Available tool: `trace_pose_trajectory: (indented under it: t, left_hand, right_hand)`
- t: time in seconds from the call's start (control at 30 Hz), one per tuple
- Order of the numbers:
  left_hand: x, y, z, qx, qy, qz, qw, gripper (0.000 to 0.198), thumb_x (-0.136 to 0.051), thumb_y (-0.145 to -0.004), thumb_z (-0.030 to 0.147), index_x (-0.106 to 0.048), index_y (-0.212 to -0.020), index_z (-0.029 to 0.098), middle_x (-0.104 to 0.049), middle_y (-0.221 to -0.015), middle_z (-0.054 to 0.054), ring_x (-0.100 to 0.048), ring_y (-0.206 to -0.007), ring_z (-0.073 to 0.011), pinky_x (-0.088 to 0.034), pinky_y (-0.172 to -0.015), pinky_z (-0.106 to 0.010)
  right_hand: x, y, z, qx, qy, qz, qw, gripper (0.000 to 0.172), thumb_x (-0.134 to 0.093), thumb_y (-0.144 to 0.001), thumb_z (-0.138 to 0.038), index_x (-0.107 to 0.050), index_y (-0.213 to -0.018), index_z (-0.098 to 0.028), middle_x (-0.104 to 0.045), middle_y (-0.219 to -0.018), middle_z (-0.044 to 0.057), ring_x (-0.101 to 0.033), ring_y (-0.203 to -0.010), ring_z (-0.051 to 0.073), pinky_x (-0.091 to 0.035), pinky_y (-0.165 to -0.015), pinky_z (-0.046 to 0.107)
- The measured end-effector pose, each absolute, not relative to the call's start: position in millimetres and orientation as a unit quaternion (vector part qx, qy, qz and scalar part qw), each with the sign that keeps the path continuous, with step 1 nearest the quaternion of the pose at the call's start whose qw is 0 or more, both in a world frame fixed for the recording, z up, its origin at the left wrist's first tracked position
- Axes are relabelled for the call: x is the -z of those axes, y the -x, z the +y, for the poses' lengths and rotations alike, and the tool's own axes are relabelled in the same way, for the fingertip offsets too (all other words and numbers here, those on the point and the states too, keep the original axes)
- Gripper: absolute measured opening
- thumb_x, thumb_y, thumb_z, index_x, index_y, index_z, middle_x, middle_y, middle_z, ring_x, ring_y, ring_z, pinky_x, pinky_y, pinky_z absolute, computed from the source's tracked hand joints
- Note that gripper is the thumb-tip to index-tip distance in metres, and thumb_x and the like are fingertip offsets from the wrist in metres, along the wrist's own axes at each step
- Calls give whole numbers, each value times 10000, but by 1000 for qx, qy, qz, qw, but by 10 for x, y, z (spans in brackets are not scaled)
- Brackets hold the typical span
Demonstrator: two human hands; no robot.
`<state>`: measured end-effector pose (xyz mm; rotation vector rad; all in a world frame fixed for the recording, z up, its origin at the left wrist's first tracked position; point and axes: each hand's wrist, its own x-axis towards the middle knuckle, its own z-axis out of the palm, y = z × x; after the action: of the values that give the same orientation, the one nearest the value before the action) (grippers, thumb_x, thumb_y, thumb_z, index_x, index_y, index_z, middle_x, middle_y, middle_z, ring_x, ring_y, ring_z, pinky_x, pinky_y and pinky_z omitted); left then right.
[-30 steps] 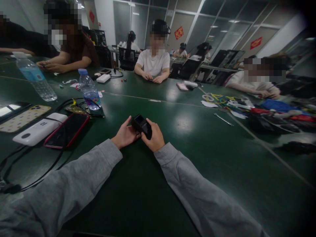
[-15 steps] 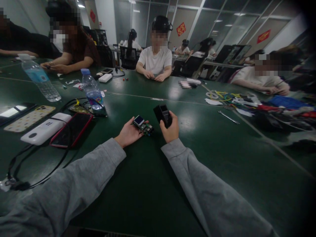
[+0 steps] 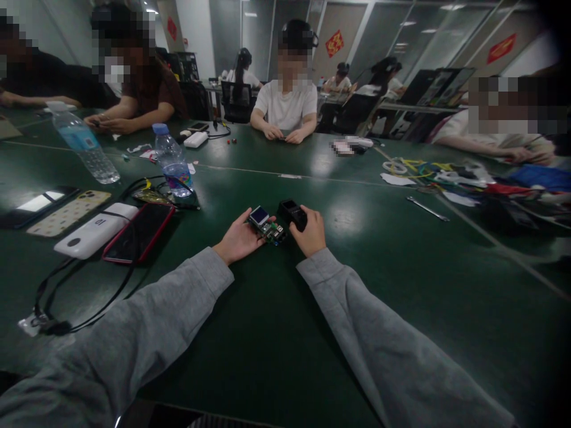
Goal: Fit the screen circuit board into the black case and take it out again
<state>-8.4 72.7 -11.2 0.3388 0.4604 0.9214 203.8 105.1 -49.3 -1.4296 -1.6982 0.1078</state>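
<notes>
My left hand [image 3: 238, 240] holds a small green circuit board [image 3: 267, 226] with a little bluish screen on top, just above the dark green table [image 3: 267, 333]. My right hand [image 3: 308, 233] is closed round a black plastic casing [image 3: 291, 212], its open side facing up. The casing sits right beside the board, nearly touching it. Both my arms wear grey sleeves.
To the left lie a red-cased phone [image 3: 139, 232], a white power bank [image 3: 94, 230], another phone [image 3: 66, 212], black cables and two water bottles [image 3: 173, 160]. A metal tool [image 3: 427, 208] and coloured clutter lie to the right. Other people sit round the table.
A second ago both hands held the closed black device together. The casing then came off in my right hand, baring the circuit board in my left. Now the casing is lowered back beside the board.
</notes>
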Motion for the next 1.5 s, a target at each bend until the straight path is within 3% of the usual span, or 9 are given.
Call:
trace_pose_trajectory:
  t: [0.17, 0.37, 0.6, 0.73, 0.93, 1.33, 1.5]
  left_hand:
    - [114, 88, 732, -439, -155, 217, 858, 492, -401, -978, 489, -535, -1246, 98, -678, -1152, -139, -663, -998, -209, -465, -965, -345]
    - [117, 99, 732, -442, -139, 205, 862, 593, -382, -957, 568, -512, -1280, 87, -670, -1154, -159, -655, -1037, -230, -463, -969, -354]
    - [100, 101, 726, -437, -141, 202, 865, 690, -350, -943, 623, -485, -1321, 62, -670, -1135, -160, -638, -1066, -231, -435, -992, -338]
    - [123, 104, 733, -430, -156, 195, 868, 694, -351, -931, 646, -505, -1300, 79, -678, -1103, -152, -640, -1039, -227, -447, -946, -328]
    - [137, 112, 737, -426, -150, 210, 867, 636, -343, -935, 643, -558, -1200, 106, -696, -955, -117, -658, -870, -197, -475, -841, -310]
    - [143, 98, 750, -439, -150, 222, 858, 666, -333, -928, 669, -594, -1127, 89, -695, -938, -135, -655, -886, -211, -494, -838, -326]
    - [115, 122, 750, -437, -155, 216, 859, 670, -310, -927, 680, -616, -1105, 112, -694, -946, -127, -647, -884, -206, -505, -750, -305]
  right_hand:
    - [507, -2032, 1031, -10, 586, -691, 423, 533, -627, -752, -275, -566, -1266, -146, -527, -1128, 159, -509, -1084, 319, -457, -957, 527]
    - [476, -2013, 1012, -29, 585, -700, 408, 540, -613, -770, -257, -553, -1293, -139, -545, -1117, 162, -541, -1069, 317, -476, -950, 520]
    - [296, -1954, 909, -11, 495, -659, 567, 484, -582, -860, -340, -522, -1310, -174, -583, -1182, 142, -573, -1110, 281, -468, -988, 507]
    - [204, -1823, 756, -21, 435, -684, 585, 457, -582, -882, -344, -520, -1313, -206, -603, -1165, 124, -594, -1082, 270, -497, -942, 487]
    - [183, -1698, 632, -30, 370, -749, 549, 462, -586, -888, -306, -505, -1337, -232, -604, -1152, 116, -594, -1065, 266, -520, -914, 477]
    - [225, -1680, 653, -35, 369, -782, 502, 458, -587, -889, -304, -499, -1333, -239, -583, -1168, 121, -562, -1098, 278, -504, -951, 497]
    - [321, -1667, 716, -93, 362, -834, 405, 526, -584, -897, -393, -453, -1374, -215, -570, -1194, 136, -560, -1113, 288, -498, -966, 495]
